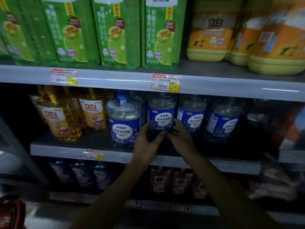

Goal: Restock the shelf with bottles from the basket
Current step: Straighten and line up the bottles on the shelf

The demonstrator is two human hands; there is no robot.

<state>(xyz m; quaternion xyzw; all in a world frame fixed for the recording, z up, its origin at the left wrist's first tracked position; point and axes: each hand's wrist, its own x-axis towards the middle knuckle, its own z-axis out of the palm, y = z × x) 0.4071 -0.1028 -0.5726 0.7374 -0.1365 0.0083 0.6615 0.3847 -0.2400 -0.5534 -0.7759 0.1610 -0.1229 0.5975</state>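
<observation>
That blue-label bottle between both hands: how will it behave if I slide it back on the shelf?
The blue-label bottle seems filled with clear liquid, so it is probably heavy for its size; the left hand and right hand both grip low on it. Its wide, squat body should resist tipping. The smooth plastic may slide easily on the shelf.

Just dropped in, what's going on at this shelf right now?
A person holds one blue-label bottle low down with both hands, the left hand and right hand on either side of it. The bottle is upright at the middle shelf, in a row of matching bottles, and sits further back than its left neighbour.
</observation>
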